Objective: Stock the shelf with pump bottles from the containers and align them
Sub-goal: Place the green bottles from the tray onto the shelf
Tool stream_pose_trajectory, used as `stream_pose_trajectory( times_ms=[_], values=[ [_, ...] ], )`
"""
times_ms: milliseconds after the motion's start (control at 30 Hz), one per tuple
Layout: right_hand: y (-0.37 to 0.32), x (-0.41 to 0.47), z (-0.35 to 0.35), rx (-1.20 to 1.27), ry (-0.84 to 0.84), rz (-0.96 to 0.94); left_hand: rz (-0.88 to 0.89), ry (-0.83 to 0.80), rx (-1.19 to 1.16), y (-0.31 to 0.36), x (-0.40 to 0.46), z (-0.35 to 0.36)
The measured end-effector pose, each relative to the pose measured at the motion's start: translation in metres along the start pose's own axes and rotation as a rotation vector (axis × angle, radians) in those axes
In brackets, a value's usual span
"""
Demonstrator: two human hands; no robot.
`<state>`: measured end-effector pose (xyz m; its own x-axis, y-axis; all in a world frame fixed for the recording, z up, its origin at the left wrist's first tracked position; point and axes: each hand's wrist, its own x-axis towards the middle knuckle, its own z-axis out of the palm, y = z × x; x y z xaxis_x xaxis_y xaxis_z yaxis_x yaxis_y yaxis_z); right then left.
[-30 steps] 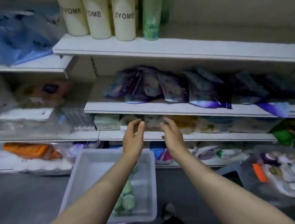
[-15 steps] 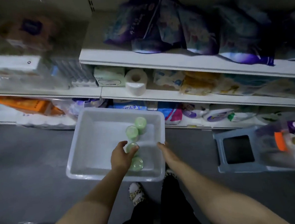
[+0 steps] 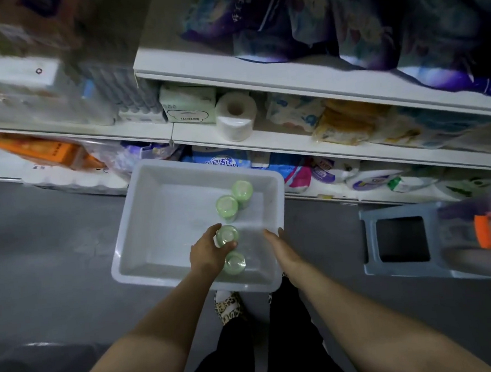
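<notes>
A white plastic bin (image 3: 159, 222) sits on the grey floor below the shelves. Several pale green bottles stand upright in it, seen from above. My left hand (image 3: 207, 252) is inside the bin, its fingers and thumb curled round the top of one green bottle (image 3: 227, 235). Another green bottle (image 3: 235, 263) stands just beside that hand, and two more (image 3: 226, 205) stand farther back. My right hand (image 3: 281, 246) hovers with straight fingers over the bin's right edge, holding nothing.
White shelves (image 3: 288, 76) run across the top, packed with purple bags, tissue packs and a toilet roll (image 3: 235, 114). A grey-blue stool (image 3: 401, 241) stands right of the bin, a clear container of goods (image 3: 488, 231) on it. My feet are just below the bin.
My view dropped from the upper shelves to the floor bin. Both hands came down from shelf height; the left hand has closed round a green bottle, the right hand reached the bin's edge.
</notes>
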<state>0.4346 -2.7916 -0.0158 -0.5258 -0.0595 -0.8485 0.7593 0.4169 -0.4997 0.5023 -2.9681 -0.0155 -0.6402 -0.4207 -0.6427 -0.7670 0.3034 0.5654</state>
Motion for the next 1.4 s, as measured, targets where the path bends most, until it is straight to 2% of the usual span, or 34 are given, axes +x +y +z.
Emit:
stream_pose_trajectory(
  times_ms=[200, 333, 467, 767, 900, 1100, 1267, 1400],
  values=[
    [0.002, -0.002, 0.0, -0.018, -0.019, -0.003, 0.019, -0.02, -0.033, 0.001, 0.005, -0.005],
    [-0.001, -0.015, -0.005, -0.045, -0.059, 0.036, 0.039, -0.011, -0.197, 0.011, 0.001, -0.025],
    [-0.017, -0.032, -0.004, -0.094, -0.099, -0.003, 0.118, -0.025, -0.292, 0.043, -0.01, -0.054],
    [-0.12, -0.108, -0.01, 0.153, -0.059, -0.283, 0.279, -0.062, -0.517, 0.158, -0.057, -0.124],
    [-0.163, -0.148, -0.024, 0.289, -0.12, -0.383, 0.405, -0.016, -0.505, 0.217, -0.086, -0.145],
    [-0.21, -0.206, -0.059, 0.437, -0.095, -0.563, 0.556, 0.037, -0.519, 0.298, -0.131, -0.167],
    [-0.237, -0.247, -0.095, 0.521, -0.078, -0.669, 0.73, -0.086, -0.625, 0.338, -0.161, -0.159],
    [-0.256, -0.274, -0.121, 0.584, -0.06, -0.736, 0.844, -0.218, -0.517, 0.355, -0.18, -0.147]
  ],
)
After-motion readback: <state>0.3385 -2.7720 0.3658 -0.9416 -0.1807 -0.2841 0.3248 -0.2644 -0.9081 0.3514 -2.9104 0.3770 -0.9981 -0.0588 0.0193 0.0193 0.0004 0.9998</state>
